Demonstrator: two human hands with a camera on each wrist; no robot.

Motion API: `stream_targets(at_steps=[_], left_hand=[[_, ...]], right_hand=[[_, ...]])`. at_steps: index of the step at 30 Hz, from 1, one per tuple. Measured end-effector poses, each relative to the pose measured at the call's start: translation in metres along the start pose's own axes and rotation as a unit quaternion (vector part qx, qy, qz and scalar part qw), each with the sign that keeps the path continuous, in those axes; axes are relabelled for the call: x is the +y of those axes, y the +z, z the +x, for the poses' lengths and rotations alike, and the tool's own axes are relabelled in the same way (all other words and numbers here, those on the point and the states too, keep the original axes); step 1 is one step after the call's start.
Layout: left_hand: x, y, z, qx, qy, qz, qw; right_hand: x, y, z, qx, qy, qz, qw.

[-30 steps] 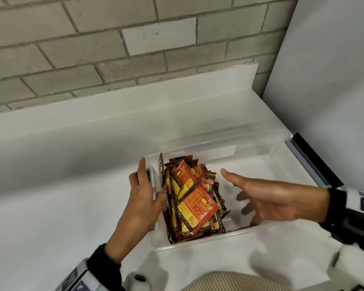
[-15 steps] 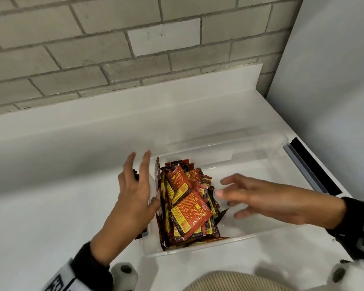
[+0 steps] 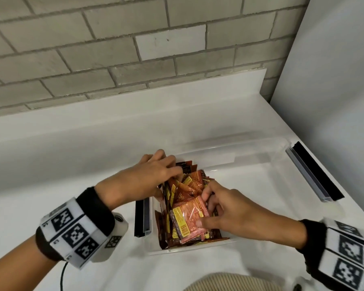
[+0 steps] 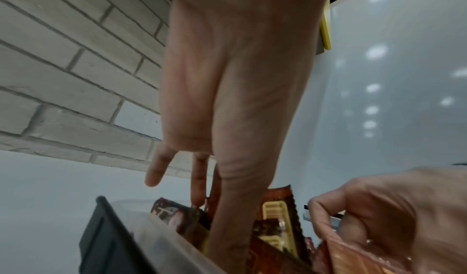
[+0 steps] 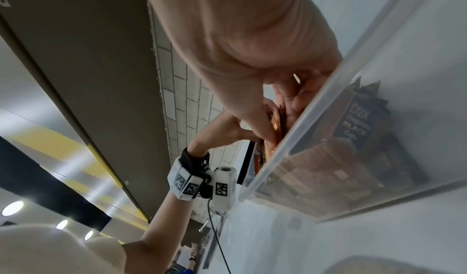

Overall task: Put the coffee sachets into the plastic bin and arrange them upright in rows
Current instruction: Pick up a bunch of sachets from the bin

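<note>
A clear plastic bin (image 3: 250,164) stands on the white desk (image 3: 51,175) below a grey brick wall (image 3: 114,49), and the coffee sachets (image 3: 183,206) are packed into its left end, some upright, others leaning or lying across the top. The rest of the bin to the right is bare.

From the head view, the left hand (image 3: 153,175) reaches over the bin's left wall onto the far end of the stack, fingers dipped among the sachet tops. The left wrist view shows what the head view hides: the fingers (image 4: 199,178) are fairly straight and spread, the little finger held out clear of the sachets while the others go down between the packets. Whether they pinch one cannot be told.

The right hand (image 3: 229,215) is at the near end of the stack, its fingers curled over the edge of a red and yellow top sachet (image 3: 189,217) lying flat on the pile, thumb pressed on its face. The right wrist view, from low outside the bin, shows that pinch from below and, through the clear front wall (image 5: 353,118), a dark sachet with white lettering (image 5: 359,122) standing against it.

A black and clear rail (image 3: 142,219) lies on the desk just left of the bin; a second one (image 3: 315,175) lies at the bin's right end.
</note>
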State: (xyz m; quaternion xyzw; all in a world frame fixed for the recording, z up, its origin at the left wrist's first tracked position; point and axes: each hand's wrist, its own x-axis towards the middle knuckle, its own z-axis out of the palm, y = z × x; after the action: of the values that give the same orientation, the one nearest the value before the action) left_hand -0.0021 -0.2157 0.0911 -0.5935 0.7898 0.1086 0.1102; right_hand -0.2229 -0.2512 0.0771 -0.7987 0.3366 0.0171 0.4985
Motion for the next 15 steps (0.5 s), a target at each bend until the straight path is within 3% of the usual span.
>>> stream_targets(at_steps=[9, 15], left_hand=[[-0.023, -0.034, -0.003, -0.015, 0.025, -0.209, 0.977], [-0.029, -0.057, 0.001, -0.017, 0.036, -0.286, 0.957]], right_hand=[[0.007, -0.019, -0.006, 0.009, -0.003, 0.144, 0.989], [0.014, -0.031, -0.008, 0.046, 0.006, 0.226, 0.973]])
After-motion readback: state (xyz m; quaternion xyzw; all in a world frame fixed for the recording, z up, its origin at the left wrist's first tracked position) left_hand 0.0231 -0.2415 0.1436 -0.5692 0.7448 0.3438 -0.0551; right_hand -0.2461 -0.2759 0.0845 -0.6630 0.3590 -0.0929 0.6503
